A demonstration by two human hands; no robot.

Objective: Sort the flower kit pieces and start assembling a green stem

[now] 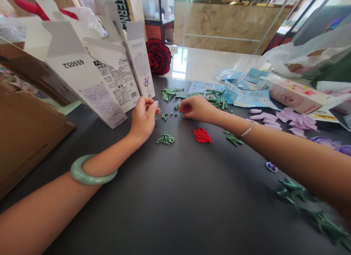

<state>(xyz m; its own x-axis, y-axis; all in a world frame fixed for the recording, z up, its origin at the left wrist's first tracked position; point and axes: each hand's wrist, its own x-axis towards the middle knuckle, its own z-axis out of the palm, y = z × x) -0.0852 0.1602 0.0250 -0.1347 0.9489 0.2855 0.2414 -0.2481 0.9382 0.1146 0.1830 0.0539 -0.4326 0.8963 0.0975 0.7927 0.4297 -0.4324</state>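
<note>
L hand (143, 118) pinches piece (157, 110); R hand (196, 109) curled

Left hand (143, 117) and right hand (196, 109) over small parts (165, 138) on the counter (170, 211), open cartons (90, 68) at left, bouquet (158, 57) behind them, paper sheets (251, 99) and a box (297, 96) behind at right, petals (297, 120) before the box, leaves (292, 190) at front right
</note>
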